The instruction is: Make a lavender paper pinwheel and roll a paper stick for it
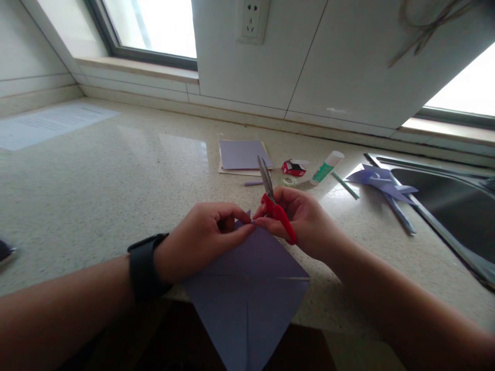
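Purple paper (247, 288), 1 creased square, hangs over the counter edge (340, 314) below both hands, its far corner up between them. Left of the left hand (201, 239) the counter lies bare and wide; right of the right hand (305, 221) the sink rim (436, 219) closes the room. Left fingers are pinched shut on the paper's corner. Right hand is curled around 1 pair of red scissors (276, 206), blades pointing away, its fingertips meeting the left's. Beyond lie 1 glue stick (326, 168) and 1 paper pinwheel (381, 184).
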A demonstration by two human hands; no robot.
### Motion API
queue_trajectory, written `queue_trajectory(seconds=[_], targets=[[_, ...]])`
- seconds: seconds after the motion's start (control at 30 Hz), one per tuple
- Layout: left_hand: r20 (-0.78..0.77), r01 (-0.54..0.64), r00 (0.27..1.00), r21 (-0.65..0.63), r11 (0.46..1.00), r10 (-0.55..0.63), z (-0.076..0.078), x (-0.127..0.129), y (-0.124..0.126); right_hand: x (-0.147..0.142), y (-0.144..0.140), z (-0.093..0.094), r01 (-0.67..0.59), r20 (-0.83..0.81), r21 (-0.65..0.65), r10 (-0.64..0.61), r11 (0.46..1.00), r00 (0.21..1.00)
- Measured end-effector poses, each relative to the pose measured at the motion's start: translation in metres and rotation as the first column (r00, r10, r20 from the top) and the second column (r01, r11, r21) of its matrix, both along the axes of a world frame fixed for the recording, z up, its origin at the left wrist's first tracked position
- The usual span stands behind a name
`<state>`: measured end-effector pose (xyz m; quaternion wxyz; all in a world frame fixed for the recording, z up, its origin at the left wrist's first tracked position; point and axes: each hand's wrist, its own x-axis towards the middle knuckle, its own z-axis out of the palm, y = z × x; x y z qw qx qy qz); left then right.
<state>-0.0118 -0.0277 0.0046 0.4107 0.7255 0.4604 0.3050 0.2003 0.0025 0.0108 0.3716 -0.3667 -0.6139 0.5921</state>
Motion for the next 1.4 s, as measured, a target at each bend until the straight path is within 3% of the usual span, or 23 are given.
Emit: queue_trajectory(seconds=[0.3, 0.43, 0.53, 0.67, 0.73, 0.8, 0.87, 0.93, 1.0, 1.07, 1.13, 1.17, 1.23, 1.3, 1.4], targets=[[0.043, 0.004, 0.999, -0.017, 1.000, -0.004, 0.001, 0.001, 0.000, 0.000, -0.002, 0.002, 0.016, 0.019, 0.012, -0.016, 1.000, 1.000], [-0.079, 0.030, 0.996, 0.017, 0.999, -0.029, 0.011, -0.001, 0.001, 0.001, -0.002, 0.004, 0.031, 0.010, 0.020, -0.031, 0.999, 0.999], [-0.286, 0.009, 0.957, 0.201, 0.980, 0.050, 0.022, -0.003, -0.001, 0.002, 0.000, 0.005, 0.107, -0.016, 0.024, -0.106, 0.994, 0.994], [-0.341, -0.011, 0.910, 0.547, 0.837, 0.235, 0.039, -0.001, -0.017, 0.004, 0.005, 0.005, 0.309, -0.060, 0.034, -0.307, 0.951, 0.950], [-0.340, 0.057, 0.924, 0.571, 0.819, 0.173, 0.046, 0.004, -0.031, 0.006, 0.007, 0.003, 0.407, -0.118, 0.023, -0.401, 0.913, 0.908], [-0.356, 0.158, 0.934, 0.391, 0.907, -0.009, 0.049, 0.013, -0.045, 0.008, 0.009, 0.001, 0.485, -0.179, 0.008, -0.476, 0.874, 0.861], [-0.295, 0.223, 0.937, 0.094, 0.970, -0.186, 0.048, 0.022, -0.054, 0.010, 0.011, -0.002, 0.534, -0.212, 0.007, -0.520, 0.846, 0.827], [-0.221, 0.245, 0.937, -0.140, 0.959, -0.272, 0.043, 0.030, -0.058, 0.010, 0.011, -0.003, 0.559, -0.220, 0.008, -0.544, 0.829, 0.810], [-0.116, 0.207, 0.963, -0.268, 0.941, -0.245, 0.036, 0.035, -0.058, 0.009, 0.011, -0.004, 0.578, -0.221, 0.007, -0.562, 0.816, 0.797], [0.050, 0.198, 0.979, -0.474, 0.858, -0.198, 0.028, 0.038, -0.056, 0.007, 0.009, -0.005, 0.590, -0.228, 0.005, -0.573, 0.807, 0.787], [0.246, 0.269, 0.961, -0.704, 0.657, -0.129, 0.021, 0.041, -0.056, 0.006, 0.008, -0.006, 0.598, -0.230, 0.010, -0.580, 0.802, 0.782], [0.339, 0.324, 0.937, -0.762, 0.561, -0.080, 0.018, 0.043, -0.056, 0.006, 0.007, -0.006, 0.600, -0.227, 0.015, -0.582, 0.800, 0.781], [0.479, 0.408, 0.877, -0.790, 0.459, 0.045, 0.014, 0.047, -0.059, 0.005, 0.006, -0.006, 0.598, -0.213, 0.021, -0.581, 0.801, 0.786], [0.563, 0.436, 0.805, -0.775, 0.458, 0.187, 0.012, 0.052, -0.060, 0.005, 0.006, -0.006, 0.590, -0.211, 0.024, -0.573, 0.807, 0.792], [0.653, 0.423, 0.666, -0.729, 0.539, 0.360, 0.012, 0.059, -0.059, 0.005, 0.005, -0.005, 0.573, -0.238, 0.020, -0.552, 0.820, 0.799]])
